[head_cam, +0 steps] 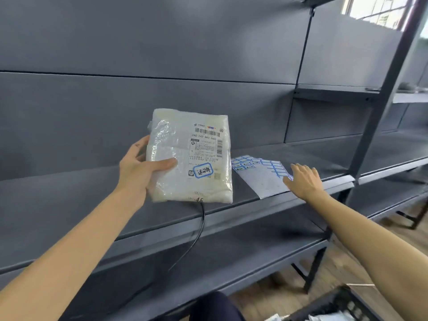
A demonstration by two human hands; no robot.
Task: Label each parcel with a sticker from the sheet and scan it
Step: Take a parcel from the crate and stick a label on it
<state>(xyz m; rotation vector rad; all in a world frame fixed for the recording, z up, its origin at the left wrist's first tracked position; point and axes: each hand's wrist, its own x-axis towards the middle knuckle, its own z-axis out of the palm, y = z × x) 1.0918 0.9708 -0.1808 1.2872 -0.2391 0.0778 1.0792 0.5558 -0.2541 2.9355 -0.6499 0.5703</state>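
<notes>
One parcel [190, 156], a flat packet in clear plastic wrap, is held upright above the shelf [69, 205] by the left hand [139, 167], thumb across its face and fingers behind. A blue-bordered sticker [202, 170] is already seen on its printed shipping label [205, 144], so scanning is judged to be the step left. Just right of the parcel, the sticker sheet [261, 174] lies flat on the shelf, its long axis running diagonally toward the front edge. The right hand [303, 181] is laid open on the sheet's near right corner, fingers spread, nothing pinched. A black cable [199, 230] hangs below the parcel; no scanner is visible.
</notes>
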